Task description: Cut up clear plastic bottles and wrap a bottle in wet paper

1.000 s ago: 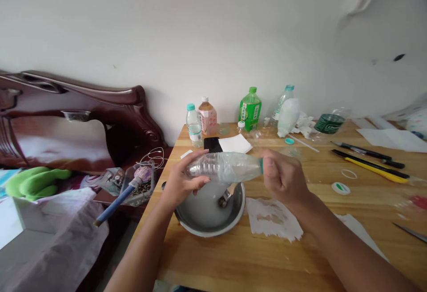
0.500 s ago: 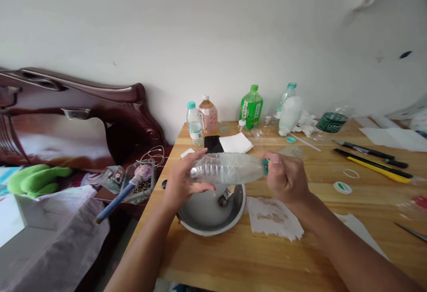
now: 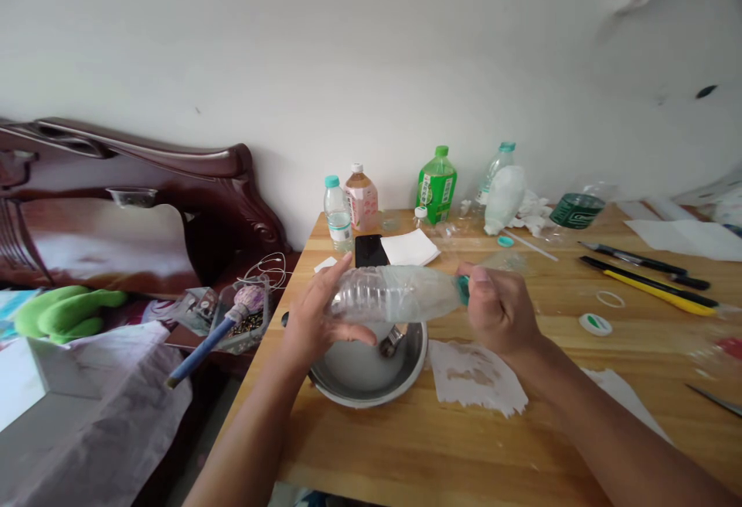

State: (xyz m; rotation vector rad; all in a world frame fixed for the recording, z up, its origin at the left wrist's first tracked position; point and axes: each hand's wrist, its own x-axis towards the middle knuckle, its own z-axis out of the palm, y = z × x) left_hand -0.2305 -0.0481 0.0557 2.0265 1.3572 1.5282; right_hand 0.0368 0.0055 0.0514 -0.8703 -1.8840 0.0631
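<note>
A clear plastic bottle (image 3: 399, 293) lies level in the air over a metal bowl (image 3: 371, 401), its cap end to the right. Whitish, wet-looking paper seems to cover its neck-side half; the ribbed base half is bare. My right hand (image 3: 502, 310) is closed around the green cap (image 3: 464, 289). At the base end, my left hand (image 3: 313, 310) cups the bottle, thumb stretched along the near side and fingers behind. Milky liquid fills the bowl, where a flat brush (image 3: 393, 341) rests against the right side. A torn, damp sheet of paper (image 3: 478, 375) lies right of the bowl.
Along the wall stand a capped water bottle (image 3: 338, 217), a pink-labelled bottle (image 3: 362, 202), a green bottle (image 3: 437, 186) and a paper-covered bottle (image 3: 505, 199). A black phone (image 3: 369, 250) and white paper (image 3: 410, 247) lie behind the bowl. At right are a yellow cutter (image 3: 655, 287) and scissors tip (image 3: 713, 399).
The bottle has turned slightly about its length, so a smoother part of its white covering faces me. My left fingers have shifted a little at the base; my right hand stays on the cap.
</note>
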